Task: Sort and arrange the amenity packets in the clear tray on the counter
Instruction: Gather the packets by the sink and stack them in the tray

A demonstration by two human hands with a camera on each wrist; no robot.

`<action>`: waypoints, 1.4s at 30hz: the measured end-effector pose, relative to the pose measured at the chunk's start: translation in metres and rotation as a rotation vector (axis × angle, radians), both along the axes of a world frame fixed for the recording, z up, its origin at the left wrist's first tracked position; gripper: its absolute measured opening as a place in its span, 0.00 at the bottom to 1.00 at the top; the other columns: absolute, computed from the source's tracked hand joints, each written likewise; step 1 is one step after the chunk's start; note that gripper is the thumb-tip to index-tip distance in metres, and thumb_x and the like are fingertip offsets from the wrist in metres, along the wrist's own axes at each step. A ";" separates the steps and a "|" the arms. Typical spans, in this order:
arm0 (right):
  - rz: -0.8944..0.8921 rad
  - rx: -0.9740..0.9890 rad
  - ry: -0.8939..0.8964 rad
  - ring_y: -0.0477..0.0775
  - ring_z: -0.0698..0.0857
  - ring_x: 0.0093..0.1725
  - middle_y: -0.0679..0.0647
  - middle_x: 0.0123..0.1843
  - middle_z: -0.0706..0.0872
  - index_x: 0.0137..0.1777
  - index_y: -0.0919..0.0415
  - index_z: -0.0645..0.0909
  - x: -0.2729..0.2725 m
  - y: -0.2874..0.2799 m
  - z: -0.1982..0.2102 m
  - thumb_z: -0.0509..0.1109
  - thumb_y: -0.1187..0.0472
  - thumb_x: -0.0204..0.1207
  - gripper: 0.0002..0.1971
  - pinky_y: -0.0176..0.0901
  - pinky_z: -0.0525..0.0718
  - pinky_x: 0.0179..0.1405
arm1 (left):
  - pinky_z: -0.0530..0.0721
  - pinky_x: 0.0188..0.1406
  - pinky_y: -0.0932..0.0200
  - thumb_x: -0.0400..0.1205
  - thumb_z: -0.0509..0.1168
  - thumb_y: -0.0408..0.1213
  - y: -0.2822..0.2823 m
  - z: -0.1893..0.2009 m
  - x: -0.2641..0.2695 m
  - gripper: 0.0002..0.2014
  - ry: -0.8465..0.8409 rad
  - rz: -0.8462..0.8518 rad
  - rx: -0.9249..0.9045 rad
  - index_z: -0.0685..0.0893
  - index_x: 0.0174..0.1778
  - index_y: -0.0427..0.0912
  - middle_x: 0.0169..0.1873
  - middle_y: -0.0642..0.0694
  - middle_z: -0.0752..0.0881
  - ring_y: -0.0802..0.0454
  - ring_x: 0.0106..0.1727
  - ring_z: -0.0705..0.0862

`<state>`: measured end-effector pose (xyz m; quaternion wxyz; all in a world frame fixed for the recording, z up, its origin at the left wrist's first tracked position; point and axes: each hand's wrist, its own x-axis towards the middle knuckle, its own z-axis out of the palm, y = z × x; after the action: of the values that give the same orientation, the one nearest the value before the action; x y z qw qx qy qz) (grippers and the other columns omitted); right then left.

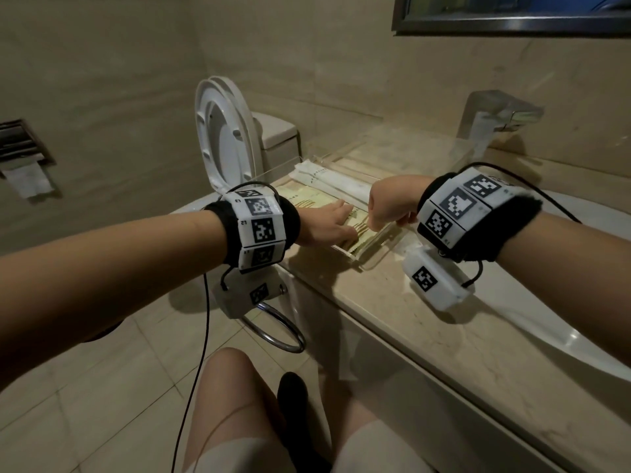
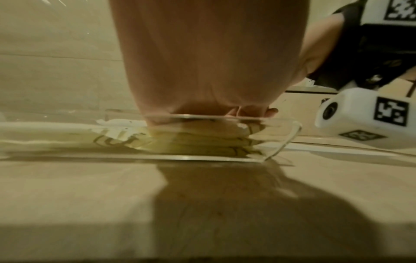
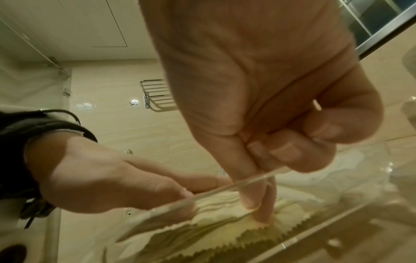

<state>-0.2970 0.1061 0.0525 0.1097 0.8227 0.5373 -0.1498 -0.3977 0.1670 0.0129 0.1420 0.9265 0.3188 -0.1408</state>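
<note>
- Tray sits on the counter, directly under both hands; yellow packets lie stacked flat inside it, zigzag ends toward the near wall.
- Left hand: fingers straight, palm flat on top of the stack, pressing it down. Nothing gripped.
- Right hand: mostly curled; in the right wrist view 2 fingertips reach down past the tray rim and touch the packet ends. Whether they pinch an edge or only push it, cannot tell.
- Step in hand, by my reading: squaring the yellow stack against the near tray wall.
- To do it well: keep the left palm light enough for packets to slide; nudge the ends with the right fingertips until the zigzag edges line up; avoid creasing the top packet.
- Beyond the left fingertips: white packets, long and narrow, lying across the far part of the tray, apart from the yellow group.
- Obstruction: the clear wall in front of the right fingers limits reach; they must go over it, not through.
- Tray is near the counter edge below the left wrist; a hard push could shift it.
- Around: toilet with lid up beyond the left wrist, faucet beyond the right wrist, basin under the right forearm.
</note>
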 end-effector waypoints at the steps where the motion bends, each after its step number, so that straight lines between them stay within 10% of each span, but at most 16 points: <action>1: -0.008 0.003 0.001 0.49 0.71 0.28 0.54 0.31 0.74 0.58 0.68 0.80 0.000 0.001 -0.001 0.65 0.60 0.81 0.12 0.36 0.70 0.27 | 0.47 0.82 0.54 0.88 0.49 0.48 0.000 -0.001 0.001 0.33 0.012 0.006 0.004 0.42 0.84 0.39 0.84 0.40 0.41 0.47 0.85 0.45; 8: -0.055 0.064 0.008 0.49 0.72 0.27 0.55 0.29 0.73 0.31 0.64 0.69 0.004 0.003 -0.006 0.68 0.59 0.79 0.18 0.36 0.71 0.25 | 0.47 0.84 0.49 0.85 0.53 0.52 -0.002 -0.005 0.003 0.38 0.058 0.015 0.037 0.40 0.84 0.40 0.84 0.41 0.40 0.46 0.85 0.43; 17: -0.077 0.126 0.132 0.50 0.76 0.29 0.55 0.32 0.77 0.60 0.71 0.81 0.008 0.000 -0.008 0.70 0.62 0.77 0.15 0.38 0.76 0.30 | 0.47 0.84 0.48 0.85 0.55 0.51 -0.005 -0.004 0.002 0.38 0.044 0.025 0.038 0.42 0.84 0.40 0.84 0.42 0.42 0.46 0.85 0.44; 42: -0.351 0.542 0.293 0.49 0.78 0.28 0.53 0.32 0.79 0.58 0.69 0.80 0.046 -0.052 0.017 0.63 0.64 0.79 0.12 0.39 0.78 0.28 | 0.74 0.61 0.60 0.83 0.61 0.35 -0.033 0.051 0.047 0.21 -0.580 0.080 -0.024 0.71 0.73 0.38 0.70 0.43 0.77 0.47 0.69 0.77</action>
<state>-0.2513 0.0545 0.0699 -0.2184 0.8713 0.4182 -0.1347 -0.3507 0.1344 0.0634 0.2439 0.9129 0.2995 0.1320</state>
